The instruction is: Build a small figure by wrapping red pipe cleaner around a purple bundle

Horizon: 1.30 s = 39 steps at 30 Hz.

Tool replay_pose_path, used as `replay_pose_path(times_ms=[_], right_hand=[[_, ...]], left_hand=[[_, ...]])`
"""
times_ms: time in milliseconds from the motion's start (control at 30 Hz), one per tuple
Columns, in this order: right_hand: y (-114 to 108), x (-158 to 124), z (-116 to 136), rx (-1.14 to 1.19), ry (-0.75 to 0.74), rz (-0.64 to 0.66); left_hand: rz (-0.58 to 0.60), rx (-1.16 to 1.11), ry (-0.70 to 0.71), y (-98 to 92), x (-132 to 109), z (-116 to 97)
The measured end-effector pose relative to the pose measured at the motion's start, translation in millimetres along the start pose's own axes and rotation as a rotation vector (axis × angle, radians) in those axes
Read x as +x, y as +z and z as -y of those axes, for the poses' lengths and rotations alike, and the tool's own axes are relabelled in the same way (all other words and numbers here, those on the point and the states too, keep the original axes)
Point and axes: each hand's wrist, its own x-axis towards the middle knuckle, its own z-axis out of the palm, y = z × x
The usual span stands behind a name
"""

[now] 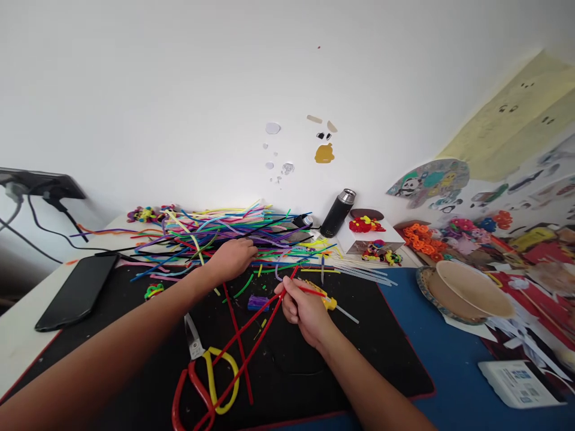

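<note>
Right hand (303, 305): some red stems (268, 323) are pinched in the fingers, over the black mat (287, 389)
Left hand (236, 258): held at the messy stem pile (265, 227); whether anything's gripped can't be made out, fingers are mostly hidden
Red stems: trailed down-left from the right hand, across the scissors (196, 349)
Scissors: laid on the mat, one handle yellow, one red
Phone (78, 293): parked by the mat's left edge

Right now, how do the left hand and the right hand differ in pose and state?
The left hand is farther forward, at the pile of pipe cleaners; the right hand is nearer, above the black mat. The right hand pinches red pipe cleaners; whether the left hand holds any is hidden. Both are bare.
</note>
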Motion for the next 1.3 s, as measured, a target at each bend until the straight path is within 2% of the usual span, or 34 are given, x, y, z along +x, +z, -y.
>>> replay_pose_path(times_ms=[300,433,533,667,767,867,1000,1100,1200,1300], right_hand=[[-18,-7,-5,-0.056,0.018,0.019],[-15,-7,-8,-0.068,0.021,0.020],[-13,-6,-4,-0.066,0.023,0.012],[-14,-4,4,-0.033,0.011,-0.013],[-11,0,14,-0.004,-0.006,-0.049],[0,4,28,-0.014,-0.068,-0.083],[26,9,51,-0.053,-0.214,-0.062],[43,10,57,-0.128,-0.340,-0.036],[49,7,45,-0.297,-0.435,0.035],[41,1,22,-0.709,-0.507,0.152]], left_hand=[[0.062,-0.053,-0.043,18.3,15,-2],[0.055,-0.081,-0.073,14.2,16,-6],[0.020,-0.104,-0.113,1.1,10,-8],[-0.057,-0.135,-0.214,-29.5,-15,-2],[-0.091,-0.236,-0.358,-51.5,-47,8],[-0.073,-0.337,-0.472,-60.9,-83,18],[-0.093,-0.466,-0.563,-52.3,-121,21],[-0.162,-0.563,-0.626,-41.3,-134,12],[-0.223,-0.627,-0.695,-34.5,-135,-5],[-0.122,-0.679,-0.640,-30.3,-131,-24]])
